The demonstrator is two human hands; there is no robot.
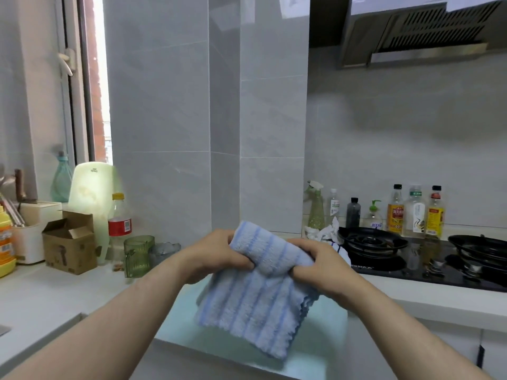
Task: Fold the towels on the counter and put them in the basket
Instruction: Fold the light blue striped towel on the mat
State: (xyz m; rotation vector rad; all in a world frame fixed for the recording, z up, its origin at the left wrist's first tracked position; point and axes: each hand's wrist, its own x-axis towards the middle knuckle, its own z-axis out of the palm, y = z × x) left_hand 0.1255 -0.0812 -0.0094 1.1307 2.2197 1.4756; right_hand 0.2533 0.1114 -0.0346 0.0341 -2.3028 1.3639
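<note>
A light blue towel with darker blue stripes (247, 305) hangs in the air in front of me, folded over at its top. My left hand (214, 256) grips the towel's upper left edge. My right hand (315, 267) grips the upper right edge, fingers curled into the cloth. Below the towel lies a pale turquoise basket or bin (175, 322); its inside is mostly hidden by the towel. More cloth, white with a dark stripe (333, 244), lies bunched on the counter behind my right hand.
A black gas hob (411, 259) with two burners fills the right counter, with bottles (396, 209) along the wall. On the left stand a green glass cup (137, 256), a cardboard box (70, 242), a red-labelled bottle (119, 218) and a cutting board (92, 193).
</note>
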